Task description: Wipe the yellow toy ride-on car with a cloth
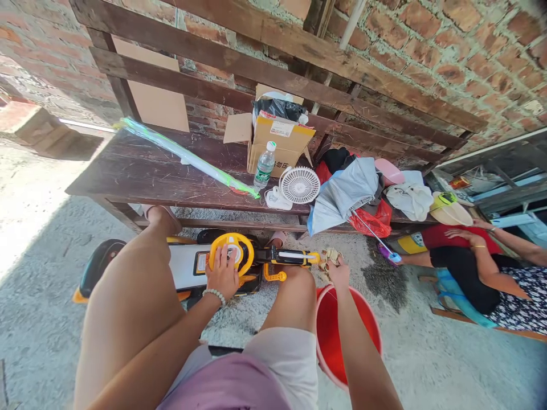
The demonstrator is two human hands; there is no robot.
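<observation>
A child's ride-on toy car (188,261) with a white seat panel and yellow and black parts lies crosswise between my legs. My left hand (223,273) rests on its yellow steering wheel (245,256), fingers stretched across the hub. From the wheel, a black and white bar (294,257) runs right to a yellow tip. There my right hand (339,273) is closed on a crumpled beige cloth (330,257), which touches or nearly touches the tip. Just below this hand stands a red bucket (331,336), partly hidden by my forearm.
Beyond the toy stands a wooden bench (141,171) holding a water bottle (264,166), white fan (300,185), cardboard box (280,142), long wrapped item (188,155) and silver umbrella (348,191). Another person (474,262) sits at right. Wet concrete (387,279) lies beside the bucket.
</observation>
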